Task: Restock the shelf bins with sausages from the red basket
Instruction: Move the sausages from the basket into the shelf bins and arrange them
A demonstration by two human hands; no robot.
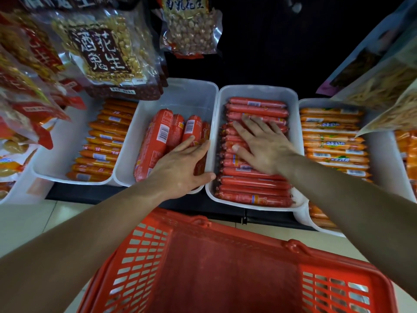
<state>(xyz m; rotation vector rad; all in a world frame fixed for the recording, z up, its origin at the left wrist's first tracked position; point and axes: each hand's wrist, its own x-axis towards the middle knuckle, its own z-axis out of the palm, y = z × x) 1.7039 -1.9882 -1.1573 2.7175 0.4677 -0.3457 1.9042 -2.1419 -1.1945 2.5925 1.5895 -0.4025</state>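
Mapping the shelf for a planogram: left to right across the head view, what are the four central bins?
Left orange sausage bin → fat red sausage bin → thin red sausage bin → right orange sausage bin.

A clear peanut bag (106, 53) hanging at upper left carries a dark panel with large white characters, 酒鬼花生. A second peanut bag (188, 30) at top centre has a yellow panel that appears to read 南乳花生, its top cut by the frame edge. The large red sausages (155, 141) left of centre show white barcode labels, digits too small to read. Print on the thin red sausages (257, 109) and the orange sausages (331, 136) at right is illegible.
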